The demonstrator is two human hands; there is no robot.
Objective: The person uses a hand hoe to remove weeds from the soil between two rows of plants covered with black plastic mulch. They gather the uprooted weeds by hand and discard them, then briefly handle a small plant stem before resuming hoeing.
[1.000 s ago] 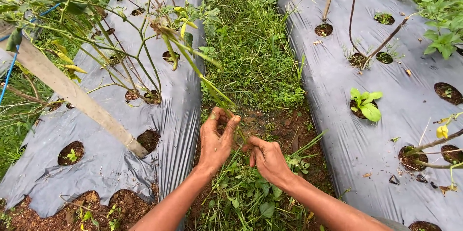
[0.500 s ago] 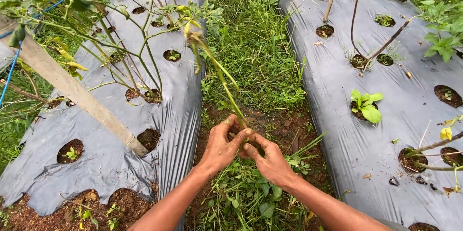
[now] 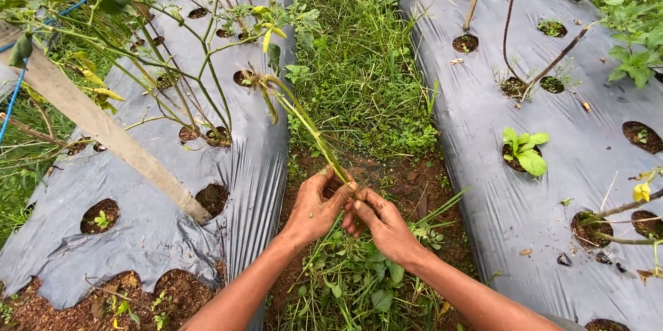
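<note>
Grass stalks (image 3: pixel 311 127), a thin bundle of long green blades and stems, are pinched at their lower end between both sets of fingertips, which meet over the bare soil of the furrow. The left hand (image 3: pixel 319 208) has its thumb and fingers closed narrowly round the bundle's base; the right hand (image 3: pixel 381 224) presses against it from the other side, fingers curled on the same spot, so the two hands touch. From the fingers the bundle slants up and away to the left, ending in a frayed tuft over the edge of the left plastic mulch sheet (image 3: pixel 255 165). Below the hands low weeds (image 3: pixel 359 282) cover the ground; beyond them runs a grassy strip (image 3: pixel 359 75). Left of the fingers a wooden stake (image 3: pixel 110 134) leans across the sheet among chilli plants (image 3: pixel 207 48). Well to the right, a leafy seedling (image 3: pixel 526 153) sits in a hole of the right mulch sheet (image 3: pixel 497 213).

A second ago the hands were apart and open, fingers spread; half a second ago they had just met on the stalks. Now the grip is tighter and the bundle stands straighter.
</note>
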